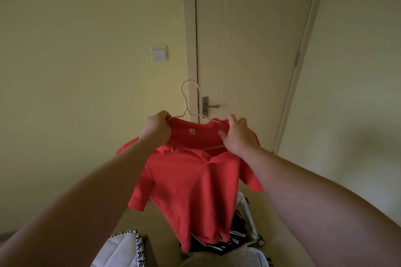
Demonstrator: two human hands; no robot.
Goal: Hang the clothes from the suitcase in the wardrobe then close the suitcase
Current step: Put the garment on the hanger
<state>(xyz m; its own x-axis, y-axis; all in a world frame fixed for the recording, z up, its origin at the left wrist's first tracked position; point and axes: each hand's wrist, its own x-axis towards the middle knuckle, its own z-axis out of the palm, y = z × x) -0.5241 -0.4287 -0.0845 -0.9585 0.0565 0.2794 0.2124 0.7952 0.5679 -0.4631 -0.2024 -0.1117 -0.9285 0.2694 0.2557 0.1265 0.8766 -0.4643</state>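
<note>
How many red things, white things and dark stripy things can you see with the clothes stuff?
Red: 1, the red polo shirt, held up by the left hand and right hand.
White: 2, the white hanger and the white suitcase.
Dark with white stripes: 1, the dark striped garment in the suitcase.
Total: 4.

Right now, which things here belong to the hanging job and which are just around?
Part of the job: red shirt, hanger, left hand, right hand, suitcase, dark clothes.

Just around: door, door handle, light switch, white bag.
</note>
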